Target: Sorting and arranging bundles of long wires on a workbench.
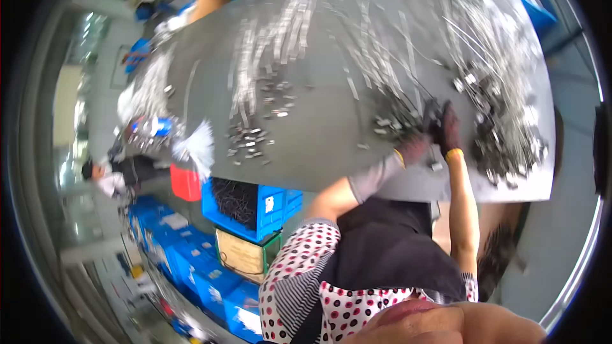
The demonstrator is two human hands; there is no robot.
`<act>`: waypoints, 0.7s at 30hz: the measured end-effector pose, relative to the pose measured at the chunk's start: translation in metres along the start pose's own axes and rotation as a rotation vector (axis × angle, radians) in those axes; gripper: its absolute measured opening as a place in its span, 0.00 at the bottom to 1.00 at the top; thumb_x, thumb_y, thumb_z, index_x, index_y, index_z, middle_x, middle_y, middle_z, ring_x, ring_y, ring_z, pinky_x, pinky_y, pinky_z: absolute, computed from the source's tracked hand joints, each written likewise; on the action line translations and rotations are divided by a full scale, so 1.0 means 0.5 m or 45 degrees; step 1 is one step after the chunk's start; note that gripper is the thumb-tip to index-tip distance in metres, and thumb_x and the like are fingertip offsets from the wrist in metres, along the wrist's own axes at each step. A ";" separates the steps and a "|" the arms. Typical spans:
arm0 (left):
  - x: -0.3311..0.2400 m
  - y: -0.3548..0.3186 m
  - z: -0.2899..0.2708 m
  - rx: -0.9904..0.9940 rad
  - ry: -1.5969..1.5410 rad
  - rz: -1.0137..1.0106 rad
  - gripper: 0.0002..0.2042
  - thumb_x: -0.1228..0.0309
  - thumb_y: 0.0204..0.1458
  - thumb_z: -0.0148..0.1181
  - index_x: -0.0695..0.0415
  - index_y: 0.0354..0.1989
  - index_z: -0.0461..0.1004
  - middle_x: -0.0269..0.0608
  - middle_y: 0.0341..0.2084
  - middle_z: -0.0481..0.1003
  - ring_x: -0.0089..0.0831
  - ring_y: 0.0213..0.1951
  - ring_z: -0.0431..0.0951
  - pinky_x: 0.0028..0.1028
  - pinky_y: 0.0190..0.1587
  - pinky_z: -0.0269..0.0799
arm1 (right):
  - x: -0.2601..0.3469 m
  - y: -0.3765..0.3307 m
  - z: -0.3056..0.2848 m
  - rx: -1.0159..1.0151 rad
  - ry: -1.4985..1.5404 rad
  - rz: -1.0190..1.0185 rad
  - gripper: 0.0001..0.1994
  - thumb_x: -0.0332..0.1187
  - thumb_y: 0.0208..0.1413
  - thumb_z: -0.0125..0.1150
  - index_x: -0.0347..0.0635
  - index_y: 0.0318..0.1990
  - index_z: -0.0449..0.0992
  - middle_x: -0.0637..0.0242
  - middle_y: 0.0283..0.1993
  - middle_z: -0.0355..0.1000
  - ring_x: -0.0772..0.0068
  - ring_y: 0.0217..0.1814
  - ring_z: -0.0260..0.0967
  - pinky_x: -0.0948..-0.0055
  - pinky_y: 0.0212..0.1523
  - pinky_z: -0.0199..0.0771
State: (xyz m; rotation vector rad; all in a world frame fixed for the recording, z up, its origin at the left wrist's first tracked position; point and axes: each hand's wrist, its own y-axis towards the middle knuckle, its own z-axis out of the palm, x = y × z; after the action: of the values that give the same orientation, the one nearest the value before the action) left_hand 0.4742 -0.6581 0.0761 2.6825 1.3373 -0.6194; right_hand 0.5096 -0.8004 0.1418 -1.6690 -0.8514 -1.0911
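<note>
My left hand [414, 146] and my right hand [449, 129] meet over the right half of a grey table [319, 146]. Both wear dark gloves with yellow cuffs, and their fingers look closed around a small dark piece [433, 114] that is too blurred to name. Just left of them lies a bunch of thin cables [376, 67] with dark and silvery ends [390, 118]. To the right of my hands spreads a larger heap of similar cables [510, 114], its dark ends toward me. A small loose piece [436, 166] rests below my hands.
More cables [280, 32] and small metallic pieces [250, 143] lie on the table's left half. Beside its near left edge stand a blue crate [236, 207] of dark strands and a red container [185, 183]. Further blue crates [197, 267] line the floor; a person [118, 175] is beyond.
</note>
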 end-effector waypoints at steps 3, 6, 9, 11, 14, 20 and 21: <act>0.006 -0.024 -0.034 -0.533 -1.430 -0.067 0.16 0.66 0.60 0.58 0.55 0.55 0.73 0.40 0.46 0.79 0.32 0.43 0.81 0.33 0.38 0.77 | 0.158 -0.018 0.041 0.191 -0.277 -0.009 0.28 0.52 0.67 0.43 0.31 0.54 0.72 0.46 0.47 0.76 0.47 0.47 0.75 0.56 0.49 0.73; -0.065 -0.046 -0.317 -0.100 -2.053 -0.938 0.13 0.63 0.52 0.69 0.57 0.41 0.79 0.31 0.30 0.81 0.25 0.36 0.82 0.25 0.36 0.76 | 0.071 0.140 -0.050 -0.311 -0.811 -0.203 0.28 0.53 0.63 0.49 0.30 0.49 0.73 0.41 0.40 0.77 0.36 0.42 0.74 0.50 0.46 0.72; -0.019 -0.087 -0.381 0.039 -1.638 -0.981 0.15 0.58 0.53 0.67 0.58 0.38 0.80 0.36 0.27 0.81 0.28 0.33 0.82 0.29 0.35 0.76 | 0.138 0.213 -0.050 -0.498 -0.821 -0.043 0.29 0.54 0.56 0.55 0.28 0.44 0.76 0.35 0.41 0.74 0.32 0.44 0.72 0.47 0.47 0.71; 0.006 -0.100 -0.372 0.025 -0.833 -0.868 0.16 0.56 0.53 0.64 0.59 0.37 0.79 0.40 0.24 0.79 0.33 0.29 0.80 0.37 0.34 0.75 | 0.136 0.269 -0.064 -0.450 -0.970 0.054 0.26 0.49 0.53 0.55 0.29 0.42 0.79 0.36 0.43 0.75 0.37 0.45 0.74 0.51 0.49 0.71; 0.051 -0.123 -0.319 -0.295 -0.780 -0.829 0.17 0.56 0.55 0.62 0.60 0.36 0.79 0.41 0.23 0.79 0.39 0.29 0.80 0.40 0.35 0.74 | 0.150 0.254 -0.055 -0.374 -0.690 -0.103 0.23 0.45 0.52 0.54 0.30 0.41 0.79 0.40 0.42 0.76 0.40 0.45 0.74 0.53 0.49 0.70; 0.036 -0.101 -0.373 -0.159 -1.857 -0.922 0.17 0.53 0.57 0.62 0.55 0.33 0.79 0.34 0.23 0.78 0.22 0.21 0.74 0.27 0.24 0.70 | 0.102 0.137 -0.094 -0.332 -0.167 -0.340 0.19 0.41 0.64 0.51 0.33 0.32 0.79 0.58 0.26 0.77 0.69 0.26 0.71 0.68 0.34 0.70; 0.027 -0.095 -0.389 -0.048 -2.019 -0.893 0.16 0.52 0.57 0.62 0.55 0.33 0.79 0.33 0.23 0.78 0.19 0.19 0.73 0.24 0.21 0.69 | 0.092 0.111 -0.093 -0.339 0.023 -0.280 0.17 0.40 0.64 0.52 0.34 0.34 0.78 0.61 0.25 0.75 0.73 0.24 0.69 0.71 0.31 0.70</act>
State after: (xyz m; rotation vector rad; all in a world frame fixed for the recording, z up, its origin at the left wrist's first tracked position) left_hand 0.5063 -0.5704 0.2540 0.7774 1.4127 -1.9994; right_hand 0.5625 -0.8596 0.1741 -1.8097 -0.9261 -1.4201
